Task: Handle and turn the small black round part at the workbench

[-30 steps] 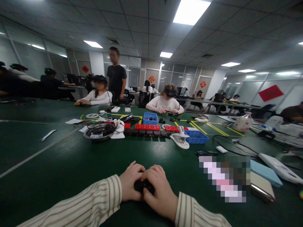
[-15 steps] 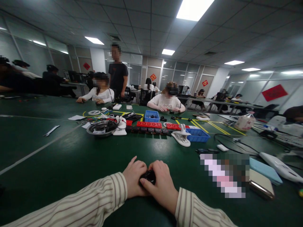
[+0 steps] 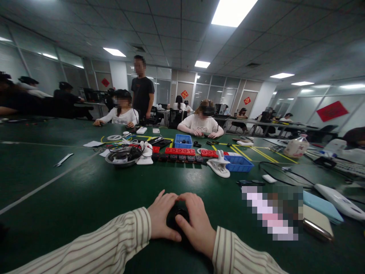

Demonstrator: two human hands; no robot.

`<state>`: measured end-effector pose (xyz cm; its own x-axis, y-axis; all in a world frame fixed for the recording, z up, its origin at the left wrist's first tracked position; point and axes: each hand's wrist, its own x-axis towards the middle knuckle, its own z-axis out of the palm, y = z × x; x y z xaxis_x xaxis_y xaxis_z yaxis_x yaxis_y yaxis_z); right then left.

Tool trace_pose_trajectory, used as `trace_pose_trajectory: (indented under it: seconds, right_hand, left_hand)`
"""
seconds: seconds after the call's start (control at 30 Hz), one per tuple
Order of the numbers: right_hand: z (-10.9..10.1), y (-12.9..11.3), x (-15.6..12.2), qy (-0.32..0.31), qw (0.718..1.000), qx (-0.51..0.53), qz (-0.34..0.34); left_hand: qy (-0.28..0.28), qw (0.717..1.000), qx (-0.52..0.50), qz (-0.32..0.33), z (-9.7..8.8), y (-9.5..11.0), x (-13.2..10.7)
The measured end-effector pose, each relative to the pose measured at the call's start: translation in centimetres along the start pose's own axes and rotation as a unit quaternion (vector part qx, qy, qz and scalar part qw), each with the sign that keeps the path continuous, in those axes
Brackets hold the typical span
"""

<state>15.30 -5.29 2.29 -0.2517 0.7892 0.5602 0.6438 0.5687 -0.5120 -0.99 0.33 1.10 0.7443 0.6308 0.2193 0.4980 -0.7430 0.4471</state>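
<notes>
Fingers, clip and blue bin beyond.

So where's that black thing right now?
In the head view, the black thing is low and near the middle, cupped between the person's left hand and right hand, nearer than the white clip.

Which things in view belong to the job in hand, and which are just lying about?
Seemingly in the job:
black object, its kind unclear
left hand and right hand, cupped around it

Apparently just lying about:
wrench
metal bowl
red socket strips
white clip stand
nearer blue tray
bottle
</notes>
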Motion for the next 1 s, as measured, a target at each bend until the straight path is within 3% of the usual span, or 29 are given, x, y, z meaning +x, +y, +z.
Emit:
trace_pose_trajectory:
  seconds: [0.13,0.27,0.4,0.67,0.77,0.9,1.0]
  right_hand:
    - [0.4,1.3,0.1,0.057,0.994,-0.041,0.081]
    - [0.4,1.4,0.3,0.032,0.993,-0.051,0.102]
    - [0.4,0.5,0.3,-0.028,0.997,-0.054,0.055]
    - [-0.5,-0.3,0.6,-0.090,0.992,-0.050,-0.072]
    - [-0.8,-0.2,0.3,-0.076,0.992,-0.006,-0.097]
    - [-0.5,0.2,0.0,0.030,0.999,-0.021,-0.022]
    - [0.0,0.2,0.2,0.006,0.998,-0.054,0.029]
  left_hand:
    - [0.047,0.997,0.044,-0.049,0.4,0.7,-0.4]
    - [0.064,0.994,0.066,-0.065,0.4,1.5,-0.5]
    - [0.028,0.999,0.030,-0.032,0.4,1.1,-0.2]
    - [-0.002,0.999,-0.003,0.047,0.2,-0.7,0.3]
    - [-0.016,0.999,-0.009,0.044,0.2,-0.8,0.1]
    - [0.016,0.999,-0.016,0.025,0.3,-0.5,-0.3]
    - [0.039,0.999,0.030,0.009,0.1,-0.1,-0.3]
